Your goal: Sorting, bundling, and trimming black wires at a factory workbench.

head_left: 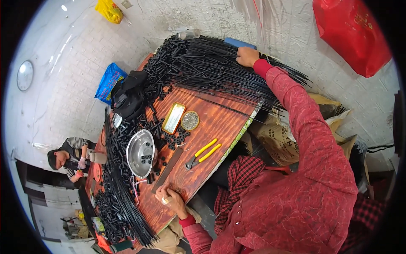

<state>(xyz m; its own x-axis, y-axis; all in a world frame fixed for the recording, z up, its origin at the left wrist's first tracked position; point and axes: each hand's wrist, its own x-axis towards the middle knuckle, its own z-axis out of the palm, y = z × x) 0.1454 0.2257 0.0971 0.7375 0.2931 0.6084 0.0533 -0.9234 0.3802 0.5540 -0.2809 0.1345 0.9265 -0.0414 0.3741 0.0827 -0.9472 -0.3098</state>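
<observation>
At the far right of the table, my right hand (pixel 247 56) reaches into a wide bundle of thin black rods (pixel 220 63). Its fingers are closed on the rods; how many they grip is hidden. By the near table edge rests my left hand (pixel 172 200), with a white wrap round one finger. Its fingers are curled together, and anything between them is too small to make out. Just beyond it lies a dark flat bar (pixel 168 169). Pliers with yellow handles (pixel 207 153) lie to the right of the bar.
A metal bowl (pixel 141 153) holds a few black pieces. Near it stand a gold-rimmed tray (pixel 173 118) and a round tin of small metal bits (pixel 190 120). Black short tubes (pixel 163 59) heap along the far side. Another person (pixel 72 157) works at the left end.
</observation>
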